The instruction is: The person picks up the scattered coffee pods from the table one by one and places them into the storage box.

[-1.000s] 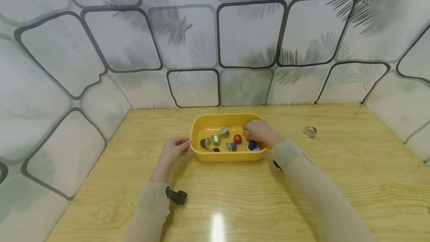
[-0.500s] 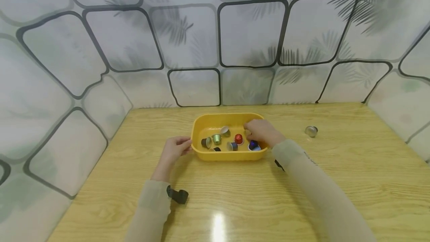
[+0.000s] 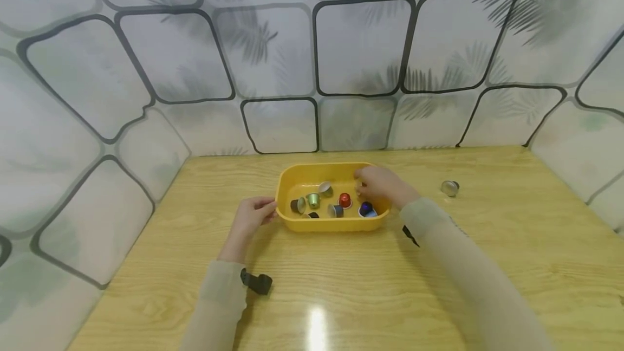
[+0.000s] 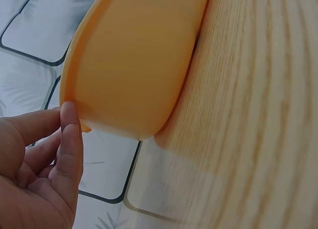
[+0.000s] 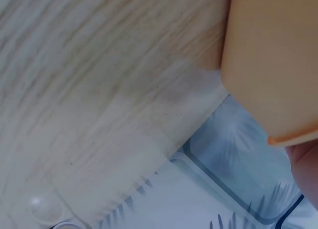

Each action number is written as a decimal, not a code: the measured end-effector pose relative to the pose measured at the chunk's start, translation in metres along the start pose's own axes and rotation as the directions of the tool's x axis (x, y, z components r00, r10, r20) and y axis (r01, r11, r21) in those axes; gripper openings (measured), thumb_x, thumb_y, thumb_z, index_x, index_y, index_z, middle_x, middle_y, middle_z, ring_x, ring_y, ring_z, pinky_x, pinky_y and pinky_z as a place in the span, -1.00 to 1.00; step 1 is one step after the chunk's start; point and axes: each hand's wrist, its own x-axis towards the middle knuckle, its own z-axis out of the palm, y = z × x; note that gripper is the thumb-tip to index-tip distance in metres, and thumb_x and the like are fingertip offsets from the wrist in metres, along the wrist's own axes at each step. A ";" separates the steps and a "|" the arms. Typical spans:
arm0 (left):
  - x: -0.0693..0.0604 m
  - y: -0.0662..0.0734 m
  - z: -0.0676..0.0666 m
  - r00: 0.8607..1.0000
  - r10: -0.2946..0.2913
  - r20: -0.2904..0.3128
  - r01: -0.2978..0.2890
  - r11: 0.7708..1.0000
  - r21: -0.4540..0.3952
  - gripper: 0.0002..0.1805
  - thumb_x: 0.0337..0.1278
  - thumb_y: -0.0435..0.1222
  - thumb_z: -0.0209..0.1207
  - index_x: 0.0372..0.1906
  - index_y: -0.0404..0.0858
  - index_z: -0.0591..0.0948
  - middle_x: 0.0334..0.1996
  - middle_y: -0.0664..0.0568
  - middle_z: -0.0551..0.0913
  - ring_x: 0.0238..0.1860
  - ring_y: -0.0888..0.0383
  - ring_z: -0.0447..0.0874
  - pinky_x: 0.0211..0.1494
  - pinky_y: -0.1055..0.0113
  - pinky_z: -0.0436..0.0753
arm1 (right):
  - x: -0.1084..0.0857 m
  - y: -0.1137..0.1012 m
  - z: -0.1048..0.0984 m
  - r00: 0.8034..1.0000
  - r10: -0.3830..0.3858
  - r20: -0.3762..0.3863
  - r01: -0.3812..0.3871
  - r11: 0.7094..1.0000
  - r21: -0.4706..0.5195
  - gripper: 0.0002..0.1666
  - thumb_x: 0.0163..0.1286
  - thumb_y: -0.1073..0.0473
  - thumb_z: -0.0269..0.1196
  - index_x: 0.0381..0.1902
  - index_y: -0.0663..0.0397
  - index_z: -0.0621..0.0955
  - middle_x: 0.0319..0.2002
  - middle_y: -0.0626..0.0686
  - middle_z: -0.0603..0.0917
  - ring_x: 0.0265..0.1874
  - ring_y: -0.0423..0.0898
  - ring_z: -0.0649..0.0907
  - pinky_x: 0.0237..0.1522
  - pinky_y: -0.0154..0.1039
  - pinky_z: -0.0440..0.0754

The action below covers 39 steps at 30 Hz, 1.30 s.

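Observation:
A yellow plastic tray (image 3: 336, 225) stands on the table with several coffee capsules inside. Among them are a red capsule (image 3: 344, 200), a green capsule (image 3: 313, 200) and a dark blue capsule (image 3: 366, 208). My left hand (image 3: 251, 215) pinches the tray's left rim between thumb and fingers, seen closely in the left wrist view. Over the right end of the tray reaches my right hand (image 3: 382, 184), fingertips down inside, bent around a pale capsule (image 3: 359, 192) that is mostly hidden. In the right wrist view only an edge of that hand (image 5: 305, 172) shows, beside the tray wall.
One more capsule (image 3: 450, 188) lies on its side on the wooden table (image 3: 312, 270), right of the tray. A patterned panel wall (image 3: 356, 123) closes off the back and both sides.
My right hand has risen slightly and shifted a little to the right at the tray's right end. The left hand stays on the rim, and the tray has not moved.

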 end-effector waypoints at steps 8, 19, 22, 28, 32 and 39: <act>0.000 0.002 0.001 1.000 0.004 0.018 -0.004 1.000 0.005 -0.68 0.16 -0.37 0.06 -0.02 -0.48 0.48 -0.14 -0.27 0.54 -0.41 0.23 0.55 -0.17 0.33 0.58 | -0.013 0.000 -0.017 0.999 -0.007 -0.036 0.006 0.999 -0.033 -0.65 0.21 0.16 0.19 -0.13 0.31 0.54 -0.19 0.21 0.59 -0.22 0.08 0.56 -0.12 -0.04 0.49; -0.001 0.001 -0.004 1.000 0.004 0.030 -0.005 1.000 0.031 -0.66 0.19 -0.36 0.03 0.01 -0.49 0.45 -0.12 -0.28 0.52 -0.36 0.19 0.56 -0.11 0.27 0.56 | -0.045 0.031 -0.030 0.994 0.021 -0.104 -0.019 1.000 0.020 -0.59 0.16 0.18 0.25 -0.08 0.34 0.51 -0.11 0.24 0.55 -0.11 0.13 0.51 -0.04 0.01 0.43; -0.002 0.001 -0.005 0.999 0.005 0.036 -0.006 0.999 0.032 -0.65 0.19 -0.36 0.04 0.02 -0.50 0.45 -0.12 -0.29 0.52 -0.37 0.21 0.56 -0.14 0.32 0.57 | -0.056 0.041 -0.033 0.993 0.038 -0.109 -0.036 0.999 0.021 -0.59 0.15 0.19 0.25 -0.09 0.35 0.51 -0.12 0.25 0.55 -0.11 0.16 0.50 -0.04 0.03 0.42; -0.001 0.002 -0.003 0.999 0.007 0.040 -0.009 0.999 0.034 -0.65 0.19 -0.35 0.04 0.01 -0.50 0.45 -0.13 -0.27 0.53 -0.39 0.25 0.55 -0.19 0.37 0.58 | -0.079 0.065 -0.032 0.991 0.061 -0.118 -0.061 0.998 0.005 -0.62 0.13 0.24 0.26 -0.13 0.38 0.51 -0.16 0.28 0.55 -0.15 0.19 0.51 -0.09 0.06 0.44; -0.001 0.002 -0.003 0.999 -0.005 0.042 0.004 1.000 0.019 -0.65 0.18 -0.36 0.04 0.02 -0.50 0.45 -0.12 -0.28 0.52 -0.39 0.25 0.55 -0.17 0.36 0.57 | -0.095 0.078 -0.033 0.989 0.111 -0.100 -0.111 0.994 0.008 -0.61 0.13 0.25 0.25 -0.11 0.39 0.50 -0.14 0.30 0.54 -0.14 0.21 0.50 -0.11 0.07 0.44; 0.000 0.000 -0.002 0.999 -0.020 0.043 0.020 1.000 0.000 -0.65 0.18 -0.34 0.05 0.02 -0.48 0.45 -0.10 -0.27 0.51 -0.38 0.25 0.55 -0.19 0.39 0.57 | -0.117 0.098 -0.033 0.979 0.191 -0.077 -0.192 0.981 -0.001 -0.62 0.15 0.30 0.21 -0.09 0.42 0.48 -0.12 0.35 0.52 -0.16 0.24 0.50 -0.15 0.09 0.45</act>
